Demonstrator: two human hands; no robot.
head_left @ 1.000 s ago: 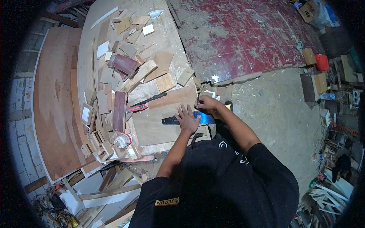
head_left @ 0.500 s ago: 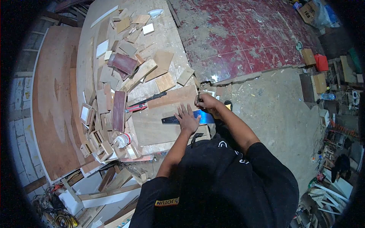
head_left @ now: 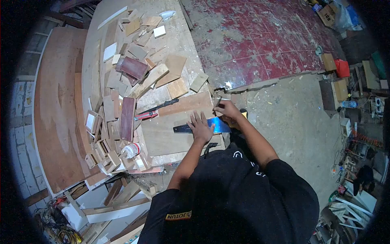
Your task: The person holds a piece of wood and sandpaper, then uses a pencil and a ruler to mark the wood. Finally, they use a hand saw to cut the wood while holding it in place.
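Note:
My left hand lies with fingers spread on a saw blade, pressing it flat on a plywood sheet. The blade is blue at its right part and dark at its left end. My right hand is closed near the sheet's right edge, pinching a small thin dark piece that points up. Left of my hands lie a black-handled saw and a red cutter knife.
Wood offcuts cover the bench's left part, with a maroon block and a white tub nearer me. A white-bladed trowel-like object lies at the far end. Red tiled floor extends beyond.
My right hand has moved slightly right and turned, and the thin piece in its fingers now shows more. My left hand stays on the blade.

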